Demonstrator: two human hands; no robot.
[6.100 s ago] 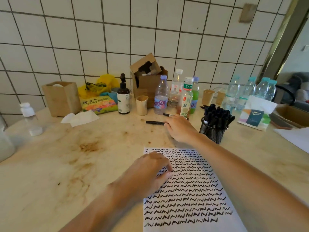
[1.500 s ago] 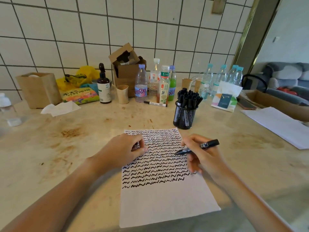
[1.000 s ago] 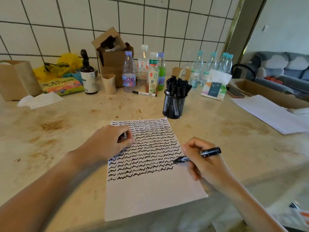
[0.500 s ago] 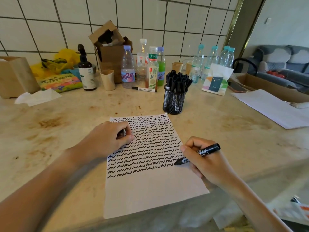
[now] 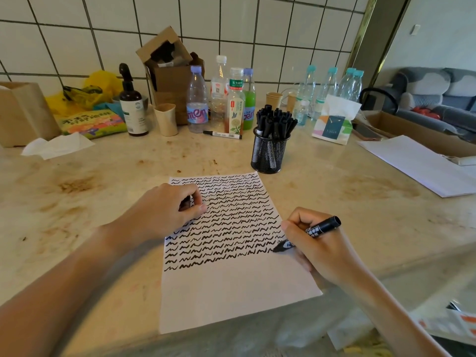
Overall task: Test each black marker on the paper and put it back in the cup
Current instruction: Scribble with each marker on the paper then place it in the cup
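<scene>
the right hand (image 5: 318,249) pinches a black marker (image 5: 307,234) in a writing grip, barrel slanting up and away to the right and the tip down at the right edge of the paper (image 5: 233,284), at the end of one of the lower scribble rows; that slant lets the nib meet the sheet while the heel of the hand rests near the paper's edge for steadiness. the left hand (image 5: 168,211) sits curled on the upper left part of the sheet, fingers folded around something small and dark that is probably the marker's cap, though too little of it shows to be sure; resting there, the hand also pins the paper so it does not slide under the stroke. the sheet is covered with rows of black wavy marks from the top down to about its middle, with the lower part blank, so there is room for more tests. the black mesh cup (image 5: 269,153) stands just beyond the paper's top right corner, packed with capped black markers, close enough for an easy reach. one marker with a white barrel (image 5: 222,135) lies flat on the counter (image 5: 90,202) in front of the row of bottles (image 5: 197,99), apart from the cup. the step in hand looks like the scribble test itself; capping and return to the cup are not yet done.
</scene>
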